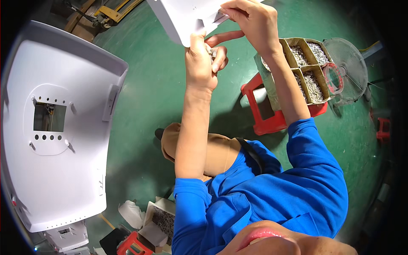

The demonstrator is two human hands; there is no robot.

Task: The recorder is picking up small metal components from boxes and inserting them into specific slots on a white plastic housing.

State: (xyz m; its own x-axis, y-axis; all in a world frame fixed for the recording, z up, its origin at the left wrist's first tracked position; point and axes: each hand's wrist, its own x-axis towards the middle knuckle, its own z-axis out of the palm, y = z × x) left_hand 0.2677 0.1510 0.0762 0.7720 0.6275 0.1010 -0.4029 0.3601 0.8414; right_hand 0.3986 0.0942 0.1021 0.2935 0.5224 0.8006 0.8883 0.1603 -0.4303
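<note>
A white moulded plastic panel [178, 17] hangs at the top edge, only its near part in view. My left hand [204, 61] is at its lower corner, the thumb against the panel. Its curled fingers close round a few small greyish metal pieces [211, 53]. Above and to the right, my right hand [255, 23] pinches with thumb and forefinger at a raised part on the panel's face. What lies between those fingertips is too small to name. The other fingers of this hand reach back toward the left hand.
A divided box [306, 70] of small metal parts stands on a red stool [259, 106] to the right, beside a round fan [350, 70]. At left is a large white plastic shell [63, 178]. A carton [163, 221] of parts sits below; a yellow pallet jack [112, 15] is far off.
</note>
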